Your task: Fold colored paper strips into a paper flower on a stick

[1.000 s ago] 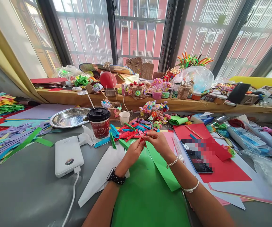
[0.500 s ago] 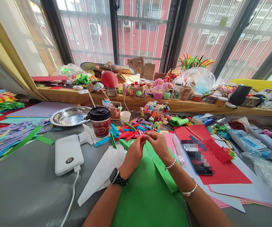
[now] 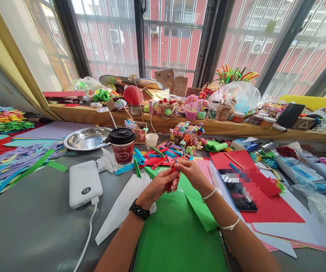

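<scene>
A narrow strip of red folded paper (image 3: 173,174) is pinched between both my hands above a green mat (image 3: 180,238). My left hand (image 3: 160,183) has its fingers closed round the strip, with the thumb along it. At the strip's upper end, the thumb and fingertips of my right hand (image 3: 192,173) press together on it. Just beyond my fingers lies a pile of folded paper strips (image 3: 159,161) in red, blue and green. A light green paper sheet (image 3: 197,207) rests on the mat under my right wrist. My fingers partly cover the red strip.
To the left stand a lidded paper cup (image 3: 122,149), a steel plate (image 3: 76,141) and a white power bank (image 3: 85,185) with a cable. On the right, a phone (image 3: 236,192) lies on red paper (image 3: 276,209). Craft flowers (image 3: 187,132) and a white cup (image 3: 151,140) stand behind the pile.
My left hand has turned at the wrist, and more of the red strip now shows, hanging down between my fingers. My right hand keeps its pinch. The view has shifted slightly.
</scene>
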Action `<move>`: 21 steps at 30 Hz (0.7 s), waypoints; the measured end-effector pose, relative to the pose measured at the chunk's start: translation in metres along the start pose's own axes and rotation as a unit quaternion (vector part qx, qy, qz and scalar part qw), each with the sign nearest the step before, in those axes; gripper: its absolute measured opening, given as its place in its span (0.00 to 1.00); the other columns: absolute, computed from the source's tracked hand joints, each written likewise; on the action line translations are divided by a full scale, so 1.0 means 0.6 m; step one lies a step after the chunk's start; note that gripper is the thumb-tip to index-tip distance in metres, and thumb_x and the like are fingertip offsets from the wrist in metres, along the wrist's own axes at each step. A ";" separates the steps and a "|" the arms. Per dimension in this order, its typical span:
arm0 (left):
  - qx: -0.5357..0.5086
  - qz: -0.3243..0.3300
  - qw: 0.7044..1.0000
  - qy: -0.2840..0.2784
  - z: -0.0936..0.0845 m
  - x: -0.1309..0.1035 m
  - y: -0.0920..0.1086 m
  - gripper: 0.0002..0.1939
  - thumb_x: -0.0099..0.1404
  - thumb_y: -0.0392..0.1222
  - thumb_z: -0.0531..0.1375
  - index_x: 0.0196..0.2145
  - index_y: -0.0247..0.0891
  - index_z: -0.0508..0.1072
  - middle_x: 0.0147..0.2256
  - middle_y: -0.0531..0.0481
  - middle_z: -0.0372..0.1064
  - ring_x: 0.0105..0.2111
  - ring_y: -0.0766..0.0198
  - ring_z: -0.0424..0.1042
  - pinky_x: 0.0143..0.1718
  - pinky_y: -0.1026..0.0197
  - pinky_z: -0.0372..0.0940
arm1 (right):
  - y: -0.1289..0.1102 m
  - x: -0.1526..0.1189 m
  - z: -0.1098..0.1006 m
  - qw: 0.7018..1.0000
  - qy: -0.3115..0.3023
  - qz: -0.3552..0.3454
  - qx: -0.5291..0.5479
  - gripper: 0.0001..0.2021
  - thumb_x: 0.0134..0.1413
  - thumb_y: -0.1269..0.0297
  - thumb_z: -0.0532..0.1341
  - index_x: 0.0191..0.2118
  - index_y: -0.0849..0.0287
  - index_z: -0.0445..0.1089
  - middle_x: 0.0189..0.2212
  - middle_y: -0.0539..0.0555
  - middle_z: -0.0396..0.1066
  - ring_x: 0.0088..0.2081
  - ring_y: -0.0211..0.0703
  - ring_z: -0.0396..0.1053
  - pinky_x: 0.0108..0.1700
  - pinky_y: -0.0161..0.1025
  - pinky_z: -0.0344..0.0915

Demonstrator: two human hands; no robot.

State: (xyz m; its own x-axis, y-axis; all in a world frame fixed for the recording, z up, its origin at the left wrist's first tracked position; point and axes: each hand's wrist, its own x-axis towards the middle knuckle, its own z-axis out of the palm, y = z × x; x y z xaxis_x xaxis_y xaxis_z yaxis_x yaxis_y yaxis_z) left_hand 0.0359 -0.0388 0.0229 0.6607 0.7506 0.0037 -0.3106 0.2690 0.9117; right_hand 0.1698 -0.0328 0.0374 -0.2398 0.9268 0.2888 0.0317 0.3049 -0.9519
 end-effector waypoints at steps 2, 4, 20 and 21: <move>-0.038 -0.018 0.999 -0.028 -0.001 -0.001 0.000 0.10 0.54 0.45 0.57 0.27 0.33 0.63 0.16 0.59 0.48 0.15 0.77 0.48 0.17 0.69 0.45 | 0.001 0.000 0.001 1.000 -0.007 0.009 0.008 0.12 0.45 0.57 0.57 0.23 0.61 0.68 0.19 0.46 0.57 0.25 0.34 0.54 0.29 0.33 0.52; -0.046 -0.030 0.997 -0.044 -0.002 -0.002 0.000 0.10 0.55 0.45 0.55 0.28 0.33 0.64 0.16 0.60 0.45 0.15 0.77 0.45 0.17 0.69 0.42 | 0.002 0.000 0.000 1.000 -0.012 0.011 0.008 0.12 0.45 0.57 0.57 0.24 0.61 0.68 0.19 0.46 0.57 0.25 0.34 0.54 0.29 0.33 0.52; 0.209 -0.010 0.978 0.020 -0.013 0.002 -0.002 0.16 0.54 0.52 0.53 0.22 0.34 0.61 0.15 0.56 0.55 0.15 0.74 0.52 0.17 0.67 0.44 | 0.013 0.002 -0.008 0.995 -0.098 -0.025 0.008 0.09 0.48 0.60 0.57 0.29 0.59 0.70 0.30 0.51 0.67 0.37 0.39 0.62 0.43 0.37 0.56; 0.202 0.000 0.979 0.033 -0.012 0.005 -0.005 0.16 0.53 0.53 0.53 0.22 0.35 0.61 0.14 0.58 0.53 0.14 0.75 0.50 0.16 0.67 0.43 | 0.014 0.002 -0.007 0.995 -0.094 -0.015 0.004 0.10 0.48 0.59 0.56 0.29 0.59 0.70 0.30 0.51 0.67 0.36 0.39 0.62 0.41 0.37 0.57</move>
State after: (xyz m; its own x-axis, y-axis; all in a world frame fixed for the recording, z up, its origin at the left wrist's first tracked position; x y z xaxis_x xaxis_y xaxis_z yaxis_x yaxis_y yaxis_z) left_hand 0.0338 -0.0328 0.0170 0.6115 0.7912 -0.0116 -0.0054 0.0188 0.9998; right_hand 0.1736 -0.0282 0.0300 -0.4183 0.8599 0.2926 0.0140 0.3283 -0.9445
